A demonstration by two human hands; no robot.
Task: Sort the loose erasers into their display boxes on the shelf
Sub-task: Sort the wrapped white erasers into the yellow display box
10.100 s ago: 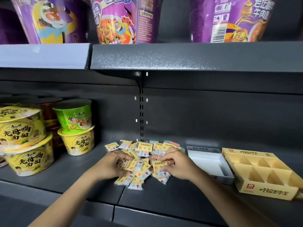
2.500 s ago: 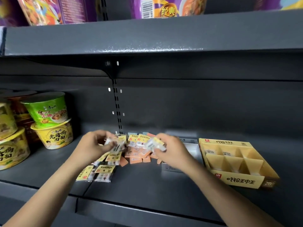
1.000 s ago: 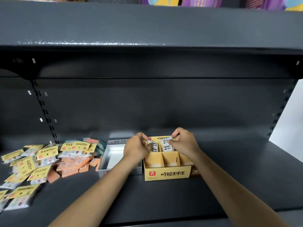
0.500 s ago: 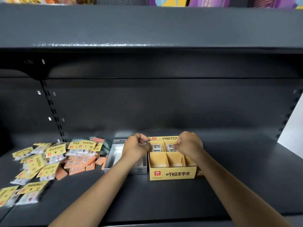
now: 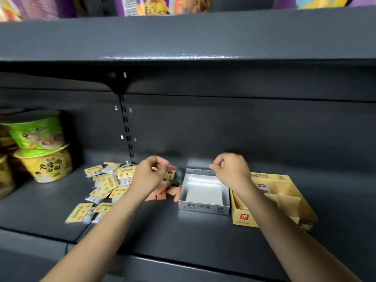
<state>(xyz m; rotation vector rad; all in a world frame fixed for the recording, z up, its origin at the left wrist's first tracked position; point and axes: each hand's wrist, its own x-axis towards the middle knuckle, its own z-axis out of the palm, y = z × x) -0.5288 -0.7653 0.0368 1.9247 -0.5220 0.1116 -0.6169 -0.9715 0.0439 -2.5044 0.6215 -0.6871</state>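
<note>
Shelf point(image 5: 193, 237): dark grey metal, running across the lower half of the frame; a second shelf board above it spans the upper part.

Yellow-packed erasers point(image 5: 107, 186): loose heap of small wrapped packets with yellow labels, lower left of centre, lying on the shelf; several have strayed toward the front edge.

Orange erasers point(image 5: 160, 195): small unwrapped blocks at centre, between the yellow-packed heap and the white box, partly covered by the left forearm.

White box point(image 5: 203, 207): open, low-walled display tray with Korean lettering on its front wall, centre of frame; its inside shows only a white floor.

Yellow box point(image 5: 244, 217): open cardboard display box with dividers, just right of the white box and close against it; red logo on the front wall. Contents of the compartments too blurred to tell.

Left hand point(image 5: 151, 176): centre of frame, above the eraser heap, fingers curled inward. Something small shows at the fingertips, but motion blur keeps me from telling whether it is gripped.

Right hand point(image 5: 231, 169): right of centre, above the far rim of the white box, fingers curled into a loose fist with nothing seen in it.

Noodle cups point(image 5: 43, 147): green cup stacked on a yellow one, left edge of frame, with others partly cut off beside them.
</note>
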